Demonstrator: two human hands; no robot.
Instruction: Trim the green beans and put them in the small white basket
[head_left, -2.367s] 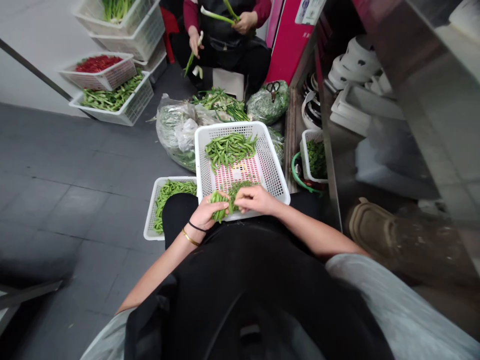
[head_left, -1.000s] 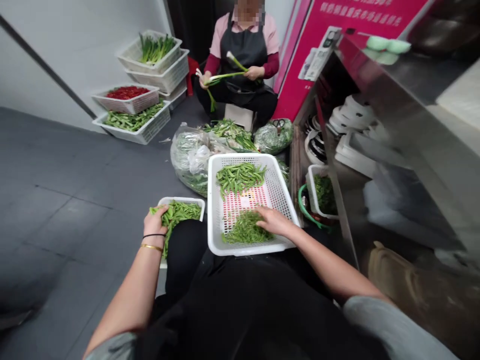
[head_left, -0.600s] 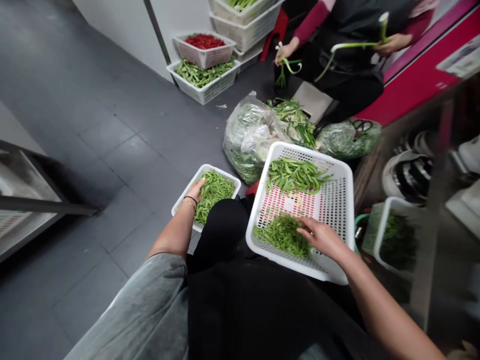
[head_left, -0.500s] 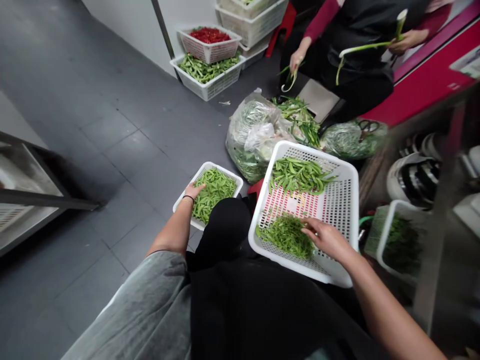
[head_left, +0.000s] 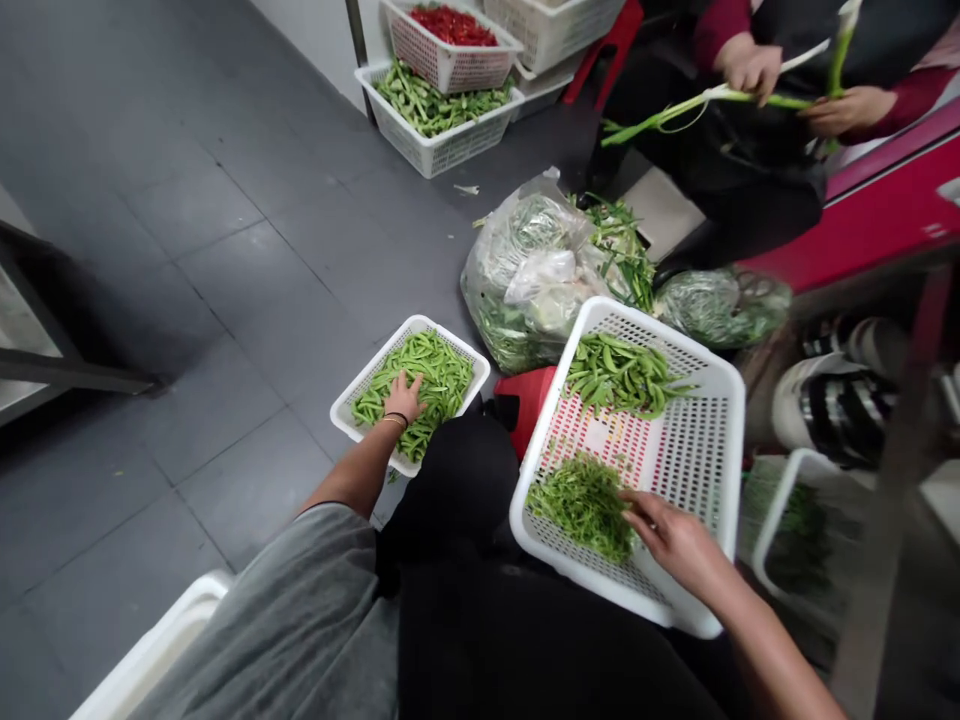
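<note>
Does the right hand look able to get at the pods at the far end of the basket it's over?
Likely yes: the right hand is at the edge of the stringy greens, and mostly bare basket floor lies between it and the pods.

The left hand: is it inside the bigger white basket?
No, the left hand is at the green pods in the smaller white basket.
</note>
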